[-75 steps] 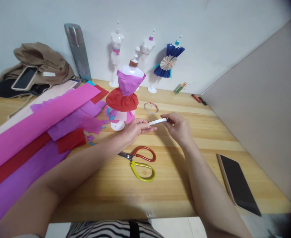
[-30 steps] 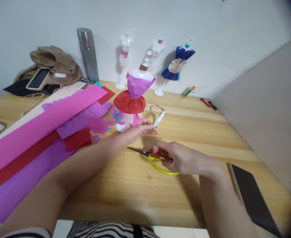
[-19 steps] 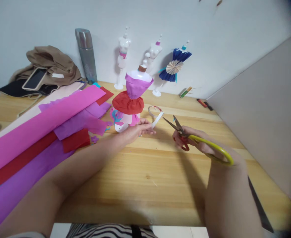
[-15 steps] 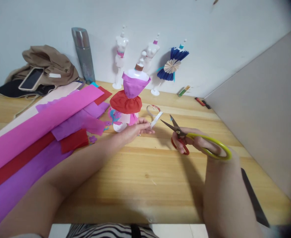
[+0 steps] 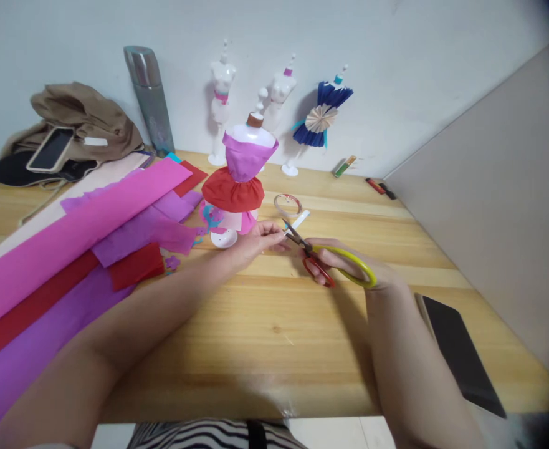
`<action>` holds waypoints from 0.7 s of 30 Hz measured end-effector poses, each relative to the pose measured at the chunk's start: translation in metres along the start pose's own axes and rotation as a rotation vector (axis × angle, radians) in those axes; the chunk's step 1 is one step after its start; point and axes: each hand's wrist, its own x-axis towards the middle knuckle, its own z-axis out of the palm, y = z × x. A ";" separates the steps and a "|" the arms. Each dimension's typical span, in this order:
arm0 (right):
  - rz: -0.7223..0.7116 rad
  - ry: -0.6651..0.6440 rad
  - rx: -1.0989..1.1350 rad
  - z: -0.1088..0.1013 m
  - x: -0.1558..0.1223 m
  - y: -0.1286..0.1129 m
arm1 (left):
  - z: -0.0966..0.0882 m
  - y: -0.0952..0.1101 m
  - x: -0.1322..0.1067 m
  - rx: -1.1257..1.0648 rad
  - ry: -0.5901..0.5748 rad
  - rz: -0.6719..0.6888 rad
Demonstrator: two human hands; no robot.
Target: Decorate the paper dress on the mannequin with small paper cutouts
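Note:
My left hand (image 5: 265, 238) pinches the near end of a narrow white strip of tape (image 5: 301, 218). In my right hand (image 5: 328, 257) is a pair of scissors (image 5: 307, 247) with one yellow and one red handle. The scissor blades are at the strip, right beside my left fingertips; whether they have cut through cannot be seen. Behind the strip lies a tape roll (image 5: 276, 204), a thin ring. Close to my left hand stands a small dress form (image 5: 246, 163) in a purple top and a gathered red skirt.
Pink, red and purple sheets (image 5: 129, 215) cover the table's left side. Behind are a brown cloth (image 5: 87, 118) with a phone (image 5: 50, 149), a grey bottle (image 5: 151, 103), and more dress forms, one in a blue dress (image 5: 323, 115). A dark flat device (image 5: 461, 349) lies right.
My right hand has moved left, bringing the scissors from apart to the tape strip at my left fingers. The scissor blades are closer together. The view has shifted slightly.

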 end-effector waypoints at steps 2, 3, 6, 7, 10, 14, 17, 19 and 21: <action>-0.023 -0.003 0.002 0.002 0.003 0.002 | 0.001 -0.001 0.000 -0.009 0.000 0.006; -0.031 -0.001 0.002 0.003 0.005 0.002 | 0.001 -0.001 0.000 -0.013 0.001 0.010; -0.042 0.013 0.003 0.006 0.008 0.003 | 0.002 -0.003 0.000 -0.018 0.005 0.017; -0.044 0.021 0.003 0.007 0.009 0.003 | 0.002 -0.003 0.001 -0.018 0.005 0.018; -0.050 0.045 0.006 0.009 0.012 0.004 | 0.002 -0.005 0.002 -0.017 0.011 0.022; -0.048 0.073 0.009 0.012 0.013 0.003 | 0.002 -0.005 0.004 -0.017 0.028 0.035; -0.041 0.104 0.003 0.014 0.013 0.002 | 0.001 -0.004 0.005 -0.011 0.040 0.042; -0.033 0.124 -0.005 0.015 0.014 0.002 | 0.001 -0.004 0.005 -0.004 0.046 0.043; -0.022 0.144 -0.013 0.017 0.015 0.001 | 0.000 -0.003 0.004 0.010 0.052 0.041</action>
